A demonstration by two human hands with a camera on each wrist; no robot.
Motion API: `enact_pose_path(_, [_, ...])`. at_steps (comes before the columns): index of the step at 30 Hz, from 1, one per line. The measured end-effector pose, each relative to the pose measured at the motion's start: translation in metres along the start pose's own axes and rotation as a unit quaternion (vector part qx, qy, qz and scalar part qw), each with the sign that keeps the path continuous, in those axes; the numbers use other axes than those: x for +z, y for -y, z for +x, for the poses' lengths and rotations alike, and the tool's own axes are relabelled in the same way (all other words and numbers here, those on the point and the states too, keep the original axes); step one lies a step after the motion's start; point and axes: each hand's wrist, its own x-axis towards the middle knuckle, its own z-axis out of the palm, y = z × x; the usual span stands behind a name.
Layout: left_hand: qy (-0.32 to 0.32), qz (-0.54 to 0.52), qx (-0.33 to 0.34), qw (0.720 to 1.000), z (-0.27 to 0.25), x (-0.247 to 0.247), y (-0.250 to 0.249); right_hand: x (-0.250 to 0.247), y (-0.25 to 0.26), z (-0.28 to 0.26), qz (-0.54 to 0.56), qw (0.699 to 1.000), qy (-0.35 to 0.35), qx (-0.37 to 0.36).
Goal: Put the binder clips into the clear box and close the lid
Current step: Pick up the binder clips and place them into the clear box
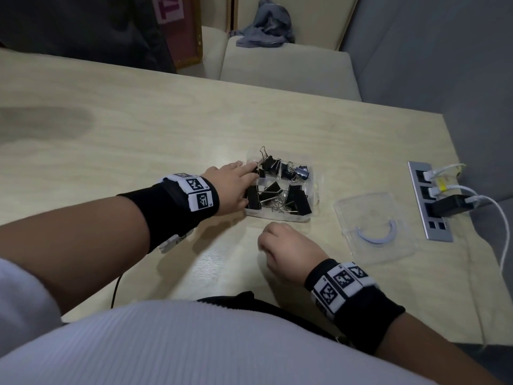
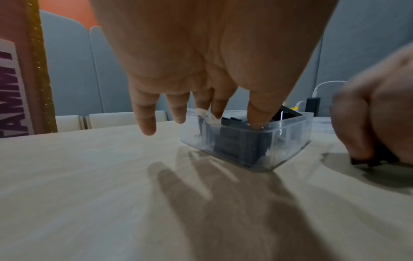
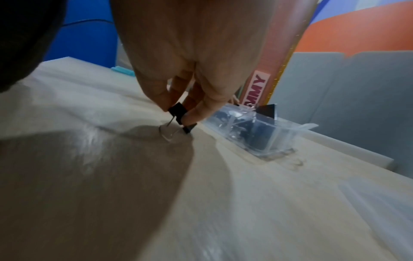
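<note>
A clear box (image 1: pixel 277 216) sits on the wooden table, holding several black binder clips (image 1: pixel 297 202) in two compartments. My left hand (image 1: pixel 249 186) rests against the box's left side. In the left wrist view its fingers (image 2: pixel 218 109) are fairly straight on the rim of the box (image 2: pixel 290 139), with the thumb down on a clip inside. My right hand (image 1: pixel 277 240) is just in front of the box. The right wrist view shows it pinching a small black binder clip (image 3: pixel 177 108) low over the tabletop beside the box (image 3: pixel 268 139). The clear lid (image 1: pixel 374 226) lies flat to the right.
A silver socket strip (image 1: pixel 430 201) is set into the table near its right edge, with white cables and a black adapter (image 1: pixel 452 205) plugged in. Beige chairs (image 1: pixel 288 68) stand beyond the far edge, one with a grey cloth (image 1: pixel 266 26). A black cord (image 1: pixel 116 290) hangs by my body.
</note>
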Motion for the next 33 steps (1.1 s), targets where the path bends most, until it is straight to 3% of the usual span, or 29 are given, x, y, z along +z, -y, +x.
enact_pose_path(3, [-0.008, 0.005, 0.011, 1.0, -0.003, 0.001, 0.002, -0.023, -0.003, -0.001, 0.059, 0.992, -0.108, 0.018])
enact_pose_path(5, [-0.009, 0.011, 0.019, 1.0, -0.006, 0.001, 0.003, -0.035, -0.005, 0.001, 0.058, 0.99, -0.128, 0.029])
enact_pose_path(10, [-0.002, 0.015, 0.008, 1.0, -0.011, -0.001, 0.008, -0.03, -0.001, -0.003, -0.077, 0.997, 0.031, 0.006])
enact_pose_path(13, [0.005, 0.01, 0.004, 1.0, -0.012, 0.0, 0.009, -0.015, -0.001, -0.007, -0.106, 0.991, 0.075, 0.034])
enact_pose_path(21, [-0.006, 0.037, 0.006, 0.999, -0.012, -0.005, 0.006, 0.004, 0.006, -0.01, -0.051, 0.993, 0.042, 0.097])
enact_pose_path(28, [-0.073, -0.012, -0.022, 0.997, 0.004, -0.014, 0.004, 0.004, 0.01, -0.011, -0.092, 0.99, 0.028, 0.105])
enact_pose_path(33, [-0.038, 0.029, -0.008, 0.999, 0.023, -0.015, 0.003, 0.007, 0.015, -0.01, -0.058, 0.99, 0.016, 0.127])
